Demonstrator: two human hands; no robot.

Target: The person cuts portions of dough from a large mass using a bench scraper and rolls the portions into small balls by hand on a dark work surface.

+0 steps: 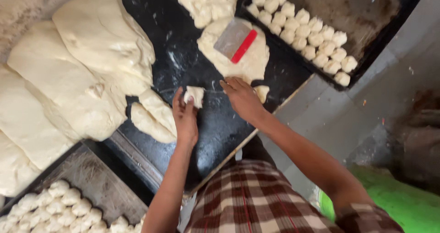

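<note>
The left hand (184, 117) pinches a small dough piece (195, 95) in a narrow grip over the black, flour-streaked table (215, 123), while the right hand (243, 99) lies flat, its grip slack and holding nothing, touching a dough lump (247, 61) that bears one red-edged scraper (236, 40). Two dark trays, one far (366, 13) and one near (98, 182), carry rows of dough balls, about twenty on the far one, and a large dough mass (68, 77) covers the table's left; grey floor (339, 118) lies to the right.

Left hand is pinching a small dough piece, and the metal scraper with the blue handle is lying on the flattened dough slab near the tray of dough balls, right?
Not quite: the head view shows the metal scraper has a red handle, not blue. The rest holds: the left hand pinches a small dough piece, and the scraper lies on the flattened dough slab beside the black tray of dough balls.
</note>
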